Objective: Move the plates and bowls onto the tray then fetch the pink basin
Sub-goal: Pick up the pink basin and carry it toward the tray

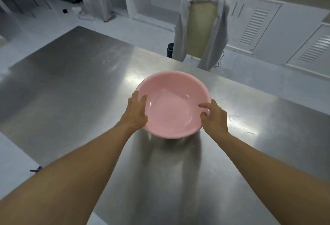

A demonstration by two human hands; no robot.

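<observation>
A round pink basin (172, 103) sits upright and empty near the middle of a steel table (71, 85). My left hand (136, 113) grips its near-left rim, thumb inside the bowl and fingers curled round the outside. My right hand (214, 117) holds the near-right rim, thumb and index finger over the edge. Whether the basin rests on the table or is lifted slightly, I cannot tell. No plates, bowls or tray are in view.
A chair (200, 28) draped with a white cloth stands past the table's far edge. White cabinets with louvred doors (267, 26) line the right wall. White floor (26, 33) lies to the left, with a cable near a curtain.
</observation>
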